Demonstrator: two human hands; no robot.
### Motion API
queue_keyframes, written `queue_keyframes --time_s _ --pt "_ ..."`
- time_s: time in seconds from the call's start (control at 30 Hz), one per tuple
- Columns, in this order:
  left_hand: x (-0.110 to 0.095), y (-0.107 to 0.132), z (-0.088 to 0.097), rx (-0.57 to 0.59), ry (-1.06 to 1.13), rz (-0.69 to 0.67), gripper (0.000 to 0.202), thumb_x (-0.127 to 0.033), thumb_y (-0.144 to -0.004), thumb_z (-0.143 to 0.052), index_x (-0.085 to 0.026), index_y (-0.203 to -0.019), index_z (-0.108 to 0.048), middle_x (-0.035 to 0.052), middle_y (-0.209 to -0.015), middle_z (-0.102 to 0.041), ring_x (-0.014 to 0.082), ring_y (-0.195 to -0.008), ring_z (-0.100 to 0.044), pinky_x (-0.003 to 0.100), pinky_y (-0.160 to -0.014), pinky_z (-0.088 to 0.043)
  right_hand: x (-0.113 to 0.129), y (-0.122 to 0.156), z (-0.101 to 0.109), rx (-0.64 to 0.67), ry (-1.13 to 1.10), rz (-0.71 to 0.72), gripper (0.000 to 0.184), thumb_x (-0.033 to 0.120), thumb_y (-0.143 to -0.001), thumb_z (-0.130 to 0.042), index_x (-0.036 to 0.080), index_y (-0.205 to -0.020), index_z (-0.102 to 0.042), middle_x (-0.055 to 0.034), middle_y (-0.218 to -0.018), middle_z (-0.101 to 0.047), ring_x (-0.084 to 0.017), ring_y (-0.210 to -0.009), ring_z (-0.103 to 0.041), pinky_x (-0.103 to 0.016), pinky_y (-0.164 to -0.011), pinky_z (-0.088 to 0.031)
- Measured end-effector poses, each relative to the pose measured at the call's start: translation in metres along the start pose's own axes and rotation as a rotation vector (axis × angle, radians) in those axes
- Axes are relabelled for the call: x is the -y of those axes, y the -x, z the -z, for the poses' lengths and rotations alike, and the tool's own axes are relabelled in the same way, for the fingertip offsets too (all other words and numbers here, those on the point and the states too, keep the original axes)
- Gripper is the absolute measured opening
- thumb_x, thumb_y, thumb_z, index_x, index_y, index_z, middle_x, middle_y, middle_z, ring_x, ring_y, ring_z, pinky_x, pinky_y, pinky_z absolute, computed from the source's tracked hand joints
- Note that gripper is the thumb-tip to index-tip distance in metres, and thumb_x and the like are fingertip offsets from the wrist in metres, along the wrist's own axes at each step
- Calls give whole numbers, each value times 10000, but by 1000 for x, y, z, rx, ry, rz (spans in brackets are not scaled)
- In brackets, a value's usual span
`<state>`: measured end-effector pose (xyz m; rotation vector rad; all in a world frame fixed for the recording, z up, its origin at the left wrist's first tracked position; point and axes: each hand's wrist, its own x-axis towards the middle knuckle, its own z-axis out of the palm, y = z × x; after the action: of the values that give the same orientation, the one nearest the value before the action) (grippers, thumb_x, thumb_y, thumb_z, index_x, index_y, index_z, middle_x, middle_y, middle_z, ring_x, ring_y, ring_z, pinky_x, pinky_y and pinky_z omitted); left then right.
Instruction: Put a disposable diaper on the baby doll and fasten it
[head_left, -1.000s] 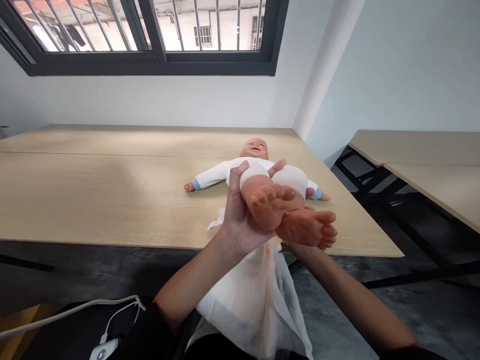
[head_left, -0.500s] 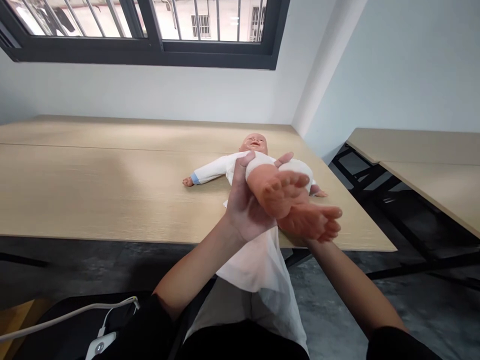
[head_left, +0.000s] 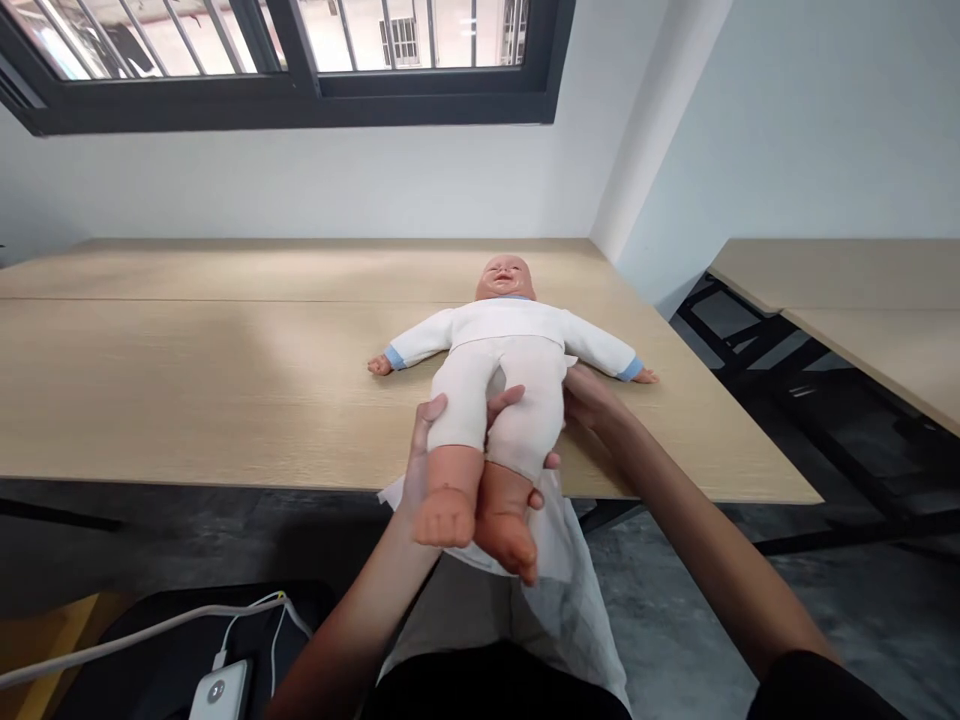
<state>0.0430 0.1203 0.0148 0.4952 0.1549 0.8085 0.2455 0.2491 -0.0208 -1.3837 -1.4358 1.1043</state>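
Observation:
A baby doll [head_left: 517,325] in a white top with blue cuffs and white trousers lies on its back on the wooden table [head_left: 225,390], head toward the wall. Its bare feet stick out past the table's front edge. From underneath, my left hand [head_left: 415,465] wraps round both lower legs, thumb outside one leg and fingertips showing between and beside them. My right hand [head_left: 592,398] is against the doll's hip, its fingers hidden under or behind the body. Below the legs, a thin white cloth [head_left: 553,535] hangs over the table edge onto my lap.
A barred window [head_left: 322,100] is above the table. Another table [head_left: 862,290] stands to the right, with a gap between. At lower left, a white power bank [head_left: 221,690] with cables lies on a black surface beside a thick pale cable [head_left: 135,645].
The doll's legs have come down from a raised position, feet now lower and nearer me. My right hand has moved from behind the legs up to the doll's hip.

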Motion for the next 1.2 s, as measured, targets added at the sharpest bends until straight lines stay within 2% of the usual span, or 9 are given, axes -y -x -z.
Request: queue_keyframes --time_s 0.07,0.17,0.3,0.43,0.57,0.67,0.9,1.03,1.2 --pt "-6 8 8 -18 15 26 903 -758 -841 -460 -212 -1560 -434 174 -1207 -701 345 -967 -737 441 -774 -586 -8 -3 8 -67 20 -22 452 399 -692 -644 150 -1070 -629 -139 -1026 -706 -288 -945 -663 -401 -849 -571" --pt "-10 17 11 -84 36 56 841 -705 -914 -325 -149 -1524 -489 181 -1269 -687 388 -1115 -706 486 -838 -583 -20 -1 14 -213 150 120 498 335 -629 -632 161 -1093 -583 -149 -1192 -664 -305 -1115 -607 -457 -1026 -491" --pt "-8 22 14 -119 36 45 808 -686 -949 -262 -152 -1493 -531 172 -1268 -699 398 -1142 -702 466 -843 -590 -22 6 17 -262 282 280 313 369 -692 -570 182 -940 -610 -116 -1042 -678 -273 -1000 -608 -424 -955 -484" --pt "-7 24 24 -53 7 24 753 -660 -955 -299 -158 -1433 -592 198 -1318 -679 396 -1149 -705 479 -859 -602 -18 10 19 -155 132 56 284 454 -738 -589 188 -836 -586 -28 -751 -619 -178 -689 -543 -300 -671 -438" --pt "-6 21 21 -12 -10 9 746 -718 -918 -419 -240 -1474 -559 170 -1231 -720 350 -1047 -739 417 -842 -593 -12 6 15 -68 -10 -142 289 411 -736 -663 184 -893 -576 3 -698 -588 -143 -620 -514 -242 -578 -393" --pt "-4 12 10 24 10 69 811 -729 -866 -515 -273 -1537 -487 160 -1261 -708 322 -933 -744 409 -812 -579 -1 -1 9 27 45 -141 190 266 -755 -675 164 -893 -592 -10 -726 -619 -144 -657 -545 -229 -588 -420" --pt "-1 -9 -3 -19 32 45 881 -693 -846 -536 -208 -1575 -435 189 -1385 -632 346 -1049 -706 408 -778 -587 16 -28 -3 137 112 -47 17 94 -775 -640 95 -776 -657 -61 -806 -681 -134 -723 -538 -228 -648 -436" --pt "4 -8 5 -63 27 14 754 -673 -937 -363 -236 -1540 -483 161 -1398 -625 353 -1084 -702 425 -795 -585 5 -40 -2 121 54 -20 28 101 -737 -669 116 -760 -676 -33 -764 -684 -143 -707 -554 -244 -675 -473" --pt "12 0 29 -142 67 -30 717 -646 -840 -618 -216 -1412 -603 180 -1331 -672 364 -1104 -712 443 -829 -603 -8 -39 26 189 -80 -119 101 196 -735 -776 133 -790 -720 -43 -766 -689 -148 -695 -613 -265 -687 -541"
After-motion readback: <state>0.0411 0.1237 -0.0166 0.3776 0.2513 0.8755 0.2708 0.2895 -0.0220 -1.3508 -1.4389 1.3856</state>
